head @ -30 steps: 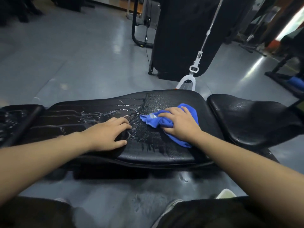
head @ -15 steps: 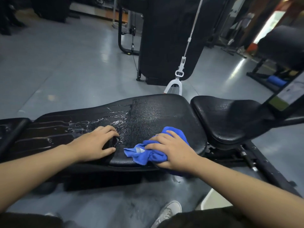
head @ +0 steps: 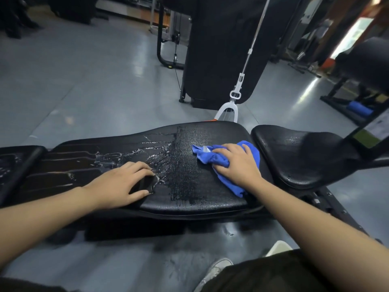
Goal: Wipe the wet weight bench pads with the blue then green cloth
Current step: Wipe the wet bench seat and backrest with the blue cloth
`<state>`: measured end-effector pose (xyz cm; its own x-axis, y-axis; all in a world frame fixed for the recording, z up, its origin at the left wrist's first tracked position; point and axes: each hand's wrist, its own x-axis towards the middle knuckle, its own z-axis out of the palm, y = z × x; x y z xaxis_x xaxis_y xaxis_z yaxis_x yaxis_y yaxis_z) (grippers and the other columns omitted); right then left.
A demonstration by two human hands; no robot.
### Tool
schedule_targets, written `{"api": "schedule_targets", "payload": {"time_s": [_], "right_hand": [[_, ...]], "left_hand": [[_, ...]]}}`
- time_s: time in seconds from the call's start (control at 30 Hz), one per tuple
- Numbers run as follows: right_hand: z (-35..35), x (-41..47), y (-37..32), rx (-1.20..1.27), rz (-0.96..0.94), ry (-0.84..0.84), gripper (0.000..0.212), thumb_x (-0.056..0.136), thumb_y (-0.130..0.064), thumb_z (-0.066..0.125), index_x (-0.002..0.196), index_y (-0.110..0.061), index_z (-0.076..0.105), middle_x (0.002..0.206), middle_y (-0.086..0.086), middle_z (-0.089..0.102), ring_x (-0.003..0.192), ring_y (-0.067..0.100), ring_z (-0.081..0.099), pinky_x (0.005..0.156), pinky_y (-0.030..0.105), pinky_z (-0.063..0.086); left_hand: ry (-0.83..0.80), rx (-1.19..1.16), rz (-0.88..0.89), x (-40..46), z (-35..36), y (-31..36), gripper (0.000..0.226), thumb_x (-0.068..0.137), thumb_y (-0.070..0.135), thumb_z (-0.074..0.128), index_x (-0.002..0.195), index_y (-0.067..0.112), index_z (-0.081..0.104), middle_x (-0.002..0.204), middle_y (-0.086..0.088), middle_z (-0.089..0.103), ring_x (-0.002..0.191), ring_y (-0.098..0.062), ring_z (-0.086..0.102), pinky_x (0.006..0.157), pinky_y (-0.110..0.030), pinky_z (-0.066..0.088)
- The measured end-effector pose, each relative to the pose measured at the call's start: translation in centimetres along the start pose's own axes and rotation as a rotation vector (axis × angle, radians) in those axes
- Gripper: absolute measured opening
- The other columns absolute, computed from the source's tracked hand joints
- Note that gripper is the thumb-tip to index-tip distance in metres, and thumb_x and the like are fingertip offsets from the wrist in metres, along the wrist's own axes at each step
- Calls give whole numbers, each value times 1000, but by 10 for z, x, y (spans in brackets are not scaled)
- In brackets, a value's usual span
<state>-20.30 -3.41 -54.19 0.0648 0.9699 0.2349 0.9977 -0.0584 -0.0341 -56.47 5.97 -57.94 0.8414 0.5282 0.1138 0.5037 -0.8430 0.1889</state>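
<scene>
Two pads make up the black surface in front of me: the long back pad (head: 189, 165) across the middle, and the seat pad (head: 294, 157) to its right, a narrow gap between them. My right hand (head: 237, 163) presses the blue cloth (head: 212, 157) flat against the right end of the long pad, fingers spread and lightly curled over the bunched fabric; a tail of it trails toward the near edge. My left hand (head: 122, 184) rests on the pad's near side, fingers bent down against the vinyl, its grip on nothing.

Water (head: 130, 153) lies in streaks and foam on the pad's left half, between the left hand and the far edge (a finer sheen of droplets covers the middle). Droplets also glint on the seat pad.

Just behind the far edge stands a white mop (head: 228, 111), its handle leaning up to the right in front of a tall black machine (head: 221, 49). Grey floor (head: 84, 81) lies open beyond the pad on the left. At right, a dark frame crosses above the seat pad. Below, near the pad's near edge, I see a white shoe (head: 214, 270) on wet floor.
</scene>
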Motion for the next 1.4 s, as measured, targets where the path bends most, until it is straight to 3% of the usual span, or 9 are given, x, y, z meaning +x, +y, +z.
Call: {"api": "schedule_targets", "payload": {"time_s": [0.1,0.2,0.3,0.43,0.77,0.97,1.1,1.27,1.4], "right_hand": [[-5,-30,-24,46,-24,-27,47,80,-55,53,124,-40,60,125,-11,57,124,15,49,112,46,19],[-3,-62,-49,86,-174,-67,51,78,-53,57,127,-39,59,130,-11,56,130,15,45,113,46,20],[-3,-67,-53,116,-297,-143,51,83,-56,53,132,-40,55,138,-14,52,135,12,38,113,37,15],[-1,-40,-43,132,-369,-181,46,88,-58,54,131,-41,55,136,-16,52,128,11,45,110,39,25],[28,56,-37,-10,-44,-39,42,95,-59,48,131,-39,56,127,-9,57,124,20,49,110,49,25],[30,12,-81,-67,200,8,47,90,-51,53,131,-29,56,131,2,55,129,27,44,113,54,16],[25,-29,-121,-3,-54,-69,55,81,-57,47,130,-33,55,134,-3,53,133,23,42,115,55,16],[27,-11,-108,55,-459,-215,51,86,-59,54,133,-42,51,138,-13,50,133,15,41,114,48,23],[39,44,-98,61,-416,-170,52,83,-62,50,130,-41,57,134,-10,54,125,17,47,109,46,26]], "left_hand": [[-7,-2,-6,-2,0,-1,60,89,69,31,137,35,43,140,17,38,122,-7,43,103,-30,44],[-12,2,-14,-6,2,0,63,89,68,32,139,32,43,140,14,38,123,-10,43,104,-33,44],[-22,-5,-23,-9,2,-2,64,89,68,32,140,31,42,142,14,38,125,-10,43,104,-33,43],[-36,-13,-23,-10,0,-7,62,89,69,33,140,34,43,142,15,38,124,-9,42,103,-31,44],[-85,6,-82,-14,-1,-5,68,89,68,38,146,31,36,144,14,32,129,-10,37,102,-29,43],[-93,-16,-136,-28,1,-3,80,80,78,25,145,32,35,143,14,31,130,-11,35,101,-45,46],[-80,-6,-117,-29,1,-6,80,81,76,26,145,30,37,143,12,33,130,-12,37,103,-40,45],[-75,12,-88,-29,0,-21,75,84,73,30,143,27,39,143,12,35,125,-12,41,103,-34,44],[-78,12,-101,-30,-2,-35,77,83,74,27,144,27,39,142,11,35,125,-12,41,104,-33,42]]}}
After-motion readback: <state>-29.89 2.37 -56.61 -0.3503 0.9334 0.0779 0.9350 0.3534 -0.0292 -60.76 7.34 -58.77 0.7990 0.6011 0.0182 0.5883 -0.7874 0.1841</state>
